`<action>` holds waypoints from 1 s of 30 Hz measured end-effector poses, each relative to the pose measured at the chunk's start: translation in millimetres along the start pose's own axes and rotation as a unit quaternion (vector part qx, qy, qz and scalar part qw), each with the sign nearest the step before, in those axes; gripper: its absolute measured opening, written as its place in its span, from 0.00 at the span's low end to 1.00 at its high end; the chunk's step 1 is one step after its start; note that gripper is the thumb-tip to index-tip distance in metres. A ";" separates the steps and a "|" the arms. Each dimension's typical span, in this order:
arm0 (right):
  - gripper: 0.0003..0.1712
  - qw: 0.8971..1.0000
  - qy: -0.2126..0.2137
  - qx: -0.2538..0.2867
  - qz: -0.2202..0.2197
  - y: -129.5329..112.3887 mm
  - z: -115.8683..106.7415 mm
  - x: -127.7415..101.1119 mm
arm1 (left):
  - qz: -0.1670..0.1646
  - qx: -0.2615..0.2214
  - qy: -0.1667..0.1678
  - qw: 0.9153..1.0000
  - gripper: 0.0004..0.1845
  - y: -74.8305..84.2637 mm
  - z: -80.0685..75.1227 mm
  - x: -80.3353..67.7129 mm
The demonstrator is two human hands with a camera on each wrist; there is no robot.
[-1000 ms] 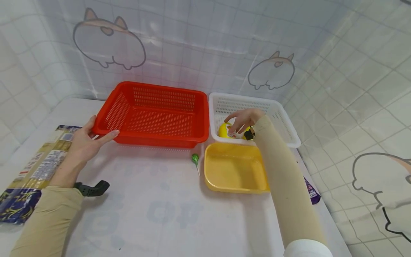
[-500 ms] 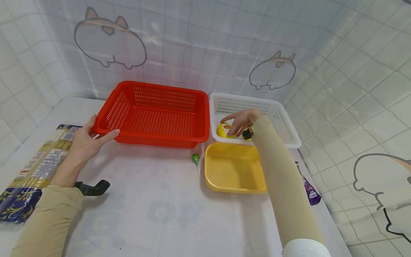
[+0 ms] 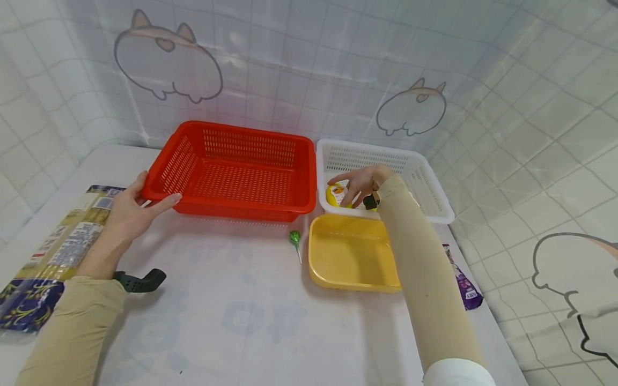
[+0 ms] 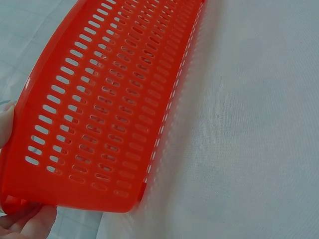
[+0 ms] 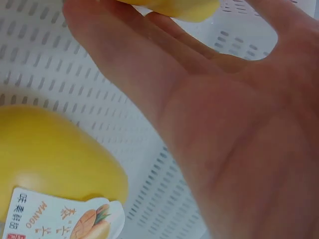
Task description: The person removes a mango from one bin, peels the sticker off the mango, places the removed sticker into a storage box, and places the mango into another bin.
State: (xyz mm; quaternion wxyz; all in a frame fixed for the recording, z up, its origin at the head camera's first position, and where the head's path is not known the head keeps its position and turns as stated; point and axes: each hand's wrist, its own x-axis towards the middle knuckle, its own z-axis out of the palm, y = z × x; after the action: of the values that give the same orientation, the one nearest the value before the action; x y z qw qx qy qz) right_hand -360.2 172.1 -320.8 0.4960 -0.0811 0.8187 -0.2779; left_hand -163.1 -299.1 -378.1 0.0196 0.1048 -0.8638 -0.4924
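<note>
Head view: the left hand (image 3: pixel 126 209) grips the near left corner of the red slotted plastic basket (image 3: pixel 232 170), thumb on the rim, fingers stretched along the front wall. Just left of that hand lies a long clear-wrapped packet with gold and blue print (image 3: pixel 50 256); behind its wrist a black curved strap (image 3: pixel 140 281) rests on the white surface (image 3: pixel 241 316). Over on the other side, the right hand (image 3: pixel 361 182) hangs inside the white slotted plastic basket (image 3: pixel 425 182), fingers spread and loose, just above a yellow mango-shaped pack with a white label (image 3: pixel 336 194) lying on the basket floor. Nearer the person than that hand sits a yellow plastic tub (image 3: pixel 350 252), a green-wrapped lollipop (image 3: pixel 294 239) to the tub's left, and a purple sachet (image 3: pixel 464 287) past the sleeve.

Left wrist view: fingertips (image 4: pixel 27 223) pinch the red basket's (image 4: pixel 109 109) corner from below, the thumb at its rim, the basket resting on the surface (image 4: pixel 249 124).

Right wrist view: the right hand's palm (image 5: pixel 219 124) is wide open, clasping nothing; the yellow pack (image 5: pixel 55 169) lies under the fingers on the white basket's floor (image 5: pixel 164 174), its mango label up; whether they touch, I cannot tell
</note>
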 end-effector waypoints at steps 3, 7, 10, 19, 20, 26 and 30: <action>0.54 1.000 0.006 0.002 0.004 0.5 1.5 0.4 | -0.002 -0.001 -0.002 1.000 0.58 -0.9 -0.1 0.3; 0.54 1.000 0.003 -0.009 -0.002 0.6 2.1 -0.3 | 0.000 -0.001 -0.002 1.000 0.58 -1.0 -0.2 0.6; 0.53 1.000 0.003 -0.020 -0.001 0.7 1.8 -1.4 | 0.000 -0.001 -0.004 1.000 0.59 -0.6 0.2 0.9; 0.52 0.999 0.029 0.012 0.005 0.9 -1.6 -8.2 | 0.003 -0.009 0.000 1.000 0.59 -0.1 -0.9 1.7; 0.52 0.999 0.030 0.011 0.005 1.2 -2.1 -9.2 | 0.002 -0.008 0.000 1.000 0.59 0.0 -0.8 1.7; 0.54 1.000 0.030 0.007 -0.003 3.7 -3.6 -12.5 | -0.001 -0.002 -0.005 1.000 0.59 -0.2 0.0 1.5; 0.55 0.999 0.035 0.007 -0.015 4.3 -3.7 -13.3 | 0.001 -0.001 -0.005 1.000 0.58 -0.9 -0.1 1.8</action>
State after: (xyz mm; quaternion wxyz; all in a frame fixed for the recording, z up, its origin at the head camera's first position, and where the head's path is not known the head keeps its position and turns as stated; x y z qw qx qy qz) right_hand -356.2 182.5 -311.6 0.4635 -0.0801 0.8320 -0.2941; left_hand -164.8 -300.0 -378.9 0.0163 0.1015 -0.8634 -0.4939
